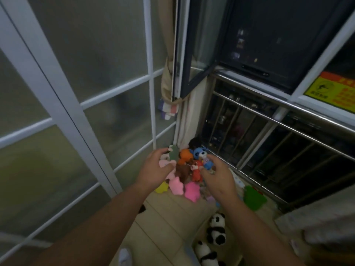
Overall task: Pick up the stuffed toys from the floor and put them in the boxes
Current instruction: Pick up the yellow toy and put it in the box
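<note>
on my feed both hands hung over the heap of stuffed toys (187, 166) in the corner of the floor (169, 217), where the frosted glass door (76, 93) met the window railing (269, 121). the left hand (155, 169) was out over the pink side of the heap, its fingers (161, 151) spread wide and fairly straight, gripping nothing; the fingertips lay just beside a dull green toy (173, 152). the right hand (217, 179) reached in from the other side, fingers loosely bent and apart, clasping nothing that i could make out (the fingertips were near the blue toy (199, 153), but whether they touched it i could not tell).

between the two hands sat an orange toy (185, 155), a brown toy (182, 170) and a small red toy (196, 172), packed against each other. nearer me, pink star toys (192, 191) lay side by side at the front of the heap, with a yellow toy (161, 188) at their left edge. a green star toy (253, 196) lay apart to the right, close under the railing. two panda toys (217, 231) lay closer to me on the floor, well apart from the heap. a beige curtain (169, 79) hung tied in the corner above the toys.
</note>
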{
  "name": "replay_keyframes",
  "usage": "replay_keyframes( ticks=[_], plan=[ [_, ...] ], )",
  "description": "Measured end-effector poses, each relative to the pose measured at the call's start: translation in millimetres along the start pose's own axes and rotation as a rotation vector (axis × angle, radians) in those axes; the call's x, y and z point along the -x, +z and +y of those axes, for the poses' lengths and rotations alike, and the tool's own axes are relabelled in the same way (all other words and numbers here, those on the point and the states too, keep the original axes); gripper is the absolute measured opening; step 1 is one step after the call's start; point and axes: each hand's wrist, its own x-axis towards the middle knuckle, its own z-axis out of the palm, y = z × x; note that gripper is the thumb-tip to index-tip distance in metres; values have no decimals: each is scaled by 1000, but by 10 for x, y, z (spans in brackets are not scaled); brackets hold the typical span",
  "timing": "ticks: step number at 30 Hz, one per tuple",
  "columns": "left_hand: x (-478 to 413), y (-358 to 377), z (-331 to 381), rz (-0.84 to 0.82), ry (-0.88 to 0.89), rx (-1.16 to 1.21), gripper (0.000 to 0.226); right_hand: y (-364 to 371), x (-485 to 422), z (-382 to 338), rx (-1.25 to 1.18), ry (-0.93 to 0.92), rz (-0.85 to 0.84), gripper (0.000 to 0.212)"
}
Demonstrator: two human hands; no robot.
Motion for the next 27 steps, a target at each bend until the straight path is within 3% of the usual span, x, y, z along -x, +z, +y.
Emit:
replay_keyframes(
  ticks=[7, 15, 27],
  plan=[
    [-514, -595, -433, -9, -29, 17, 47, 714, -339, -371, 29, 44, -20, 45],
    [-1149, -1088, -1069, -74, -60, -19, 51, 1468, -758, -631, 54, 63, -30, 35],
    [-1748, -790, -1716, -87, -170, 31, 52, 2071, -1296, -159, 75, 74, -83, 37]
  ],
)
